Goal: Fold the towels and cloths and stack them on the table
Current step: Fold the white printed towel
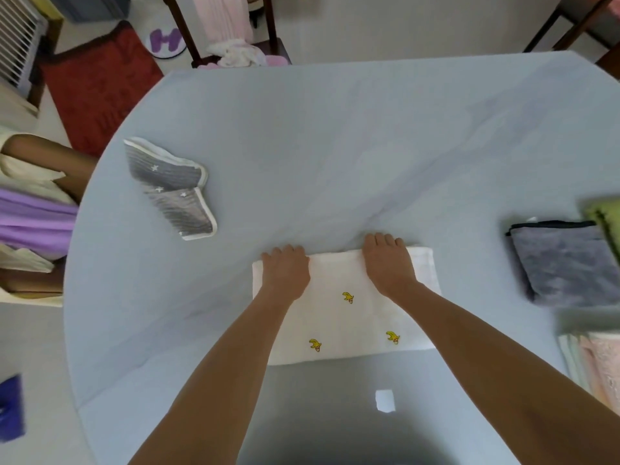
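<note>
Head view looks down on a pale blue worktop (335, 146) with a white cloth (345, 317) printed with small yellow bananas lying near its front edge, folded into a rectangle; both hands sit at the cloth's far edge. Left hand (285, 271) lies on the far left part of the cloth, fingers curled down over the edge, so it seems to grip the fabric; right hand (389, 263) lies on the far right part, fingers bent over the same edge and reaching onto the worktop; whether it pinches the cloth or only presses it I cannot tell. Well to the left, a grey striped cloth (171, 189) with white trim and small stars lies loosely folded; at the right edge a folded grey towel (563, 263) rests beside a green cloth (604, 219), with pale pink and white towels (590, 360) nearer the front. A small white scrap (384, 400) lies near the front edge.
</note>
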